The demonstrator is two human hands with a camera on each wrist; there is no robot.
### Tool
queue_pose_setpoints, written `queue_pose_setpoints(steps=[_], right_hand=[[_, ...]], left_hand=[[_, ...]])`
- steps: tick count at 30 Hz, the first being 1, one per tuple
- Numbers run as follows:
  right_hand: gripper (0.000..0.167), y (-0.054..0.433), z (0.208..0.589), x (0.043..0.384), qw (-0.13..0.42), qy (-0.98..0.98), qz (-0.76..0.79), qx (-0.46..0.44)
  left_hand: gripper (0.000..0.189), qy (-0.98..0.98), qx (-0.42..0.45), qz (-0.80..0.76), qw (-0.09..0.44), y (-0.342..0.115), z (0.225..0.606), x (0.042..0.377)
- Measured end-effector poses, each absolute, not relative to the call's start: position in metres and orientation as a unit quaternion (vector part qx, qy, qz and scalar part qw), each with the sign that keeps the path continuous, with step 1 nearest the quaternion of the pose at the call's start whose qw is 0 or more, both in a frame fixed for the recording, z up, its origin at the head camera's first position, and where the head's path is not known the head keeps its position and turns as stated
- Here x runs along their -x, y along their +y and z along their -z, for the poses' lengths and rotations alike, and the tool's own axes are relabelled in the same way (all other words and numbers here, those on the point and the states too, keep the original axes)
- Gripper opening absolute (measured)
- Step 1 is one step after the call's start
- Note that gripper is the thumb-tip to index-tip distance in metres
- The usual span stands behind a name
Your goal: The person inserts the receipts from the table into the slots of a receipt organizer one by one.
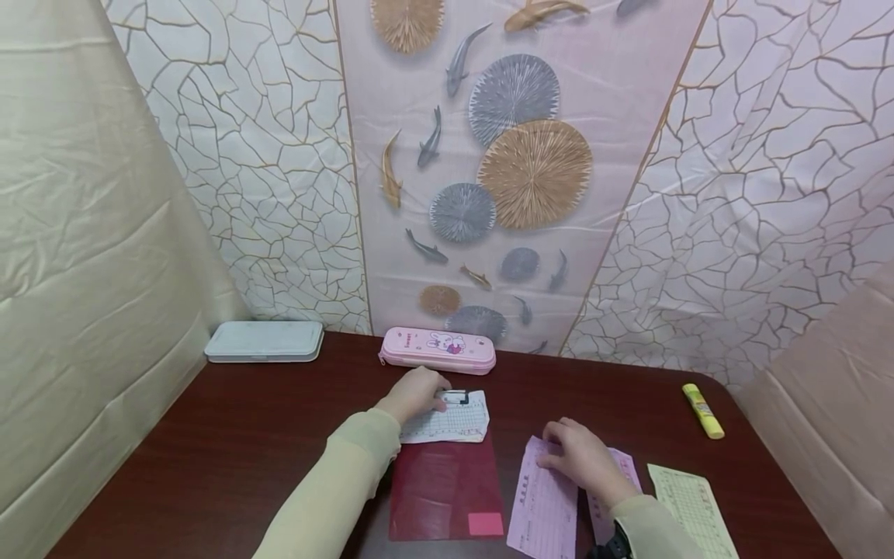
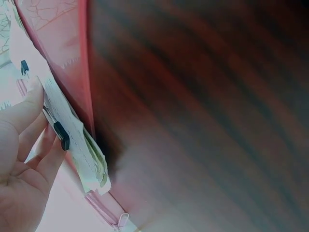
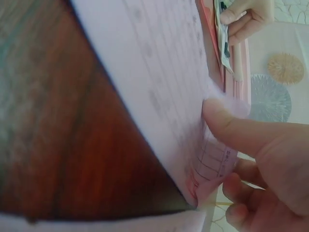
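A translucent dark red clipboard (image 1: 443, 485) lies in front of me, with a small stack of printed white papers (image 1: 450, 423) under its metal clip (image 1: 455, 397). My left hand (image 1: 414, 394) holds the clip; in the left wrist view the thumb (image 2: 35, 96) lies on it and the fingers curl behind. To the right, my right hand (image 1: 587, 458) pinches a printed purple paper slip (image 1: 541, 505) near its top end. The right wrist view shows the thumb (image 3: 227, 123) on the slip, whose held end bends up. A second purple slip (image 1: 624, 466) is partly hidden beneath the right forearm.
Behind the clipboard lies a pink pencil case (image 1: 436, 353) with a rabbit picture. A pale flat case (image 1: 265, 341) rests at the back left. On the right are a yellow glue stick (image 1: 703, 411) and a pale yellow printed slip (image 1: 691, 505). Patterned cloth (image 1: 461, 279) hangs behind the table.
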State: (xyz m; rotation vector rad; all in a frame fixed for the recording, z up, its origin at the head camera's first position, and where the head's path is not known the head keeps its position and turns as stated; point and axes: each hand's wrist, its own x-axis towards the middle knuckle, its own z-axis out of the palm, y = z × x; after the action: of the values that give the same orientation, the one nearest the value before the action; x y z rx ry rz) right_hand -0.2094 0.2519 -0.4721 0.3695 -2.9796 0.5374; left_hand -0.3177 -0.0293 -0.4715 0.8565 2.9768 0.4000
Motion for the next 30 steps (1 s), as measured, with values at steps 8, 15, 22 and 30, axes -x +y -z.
queue_pose_setpoints(steps=[8, 15, 22, 30], right_hand=[[0.022, 0.258, 0.46, 0.206, 0.024, -0.969, -0.217, -0.12], [0.016, 0.27, 0.441, 0.205, -0.027, -0.959, -0.259, -0.112], [0.009, 0.287, 0.427, 0.203, -0.059, -0.945, -0.286, -0.15], [0.012, 0.292, 0.422, 0.203, -0.05, -0.929, -0.339, -0.144]], left_hand=[[0.031, 0.952, -0.281, -0.12, 0.002, -0.028, 0.473, 0.318], [0.03, 0.952, -0.281, -0.12, 0.003, -0.028, 0.472, 0.318], [0.03, 0.954, -0.272, -0.128, 0.008, -0.029, 0.474, 0.318], [0.03, 0.954, -0.268, -0.133, 0.01, -0.029, 0.474, 0.319]])
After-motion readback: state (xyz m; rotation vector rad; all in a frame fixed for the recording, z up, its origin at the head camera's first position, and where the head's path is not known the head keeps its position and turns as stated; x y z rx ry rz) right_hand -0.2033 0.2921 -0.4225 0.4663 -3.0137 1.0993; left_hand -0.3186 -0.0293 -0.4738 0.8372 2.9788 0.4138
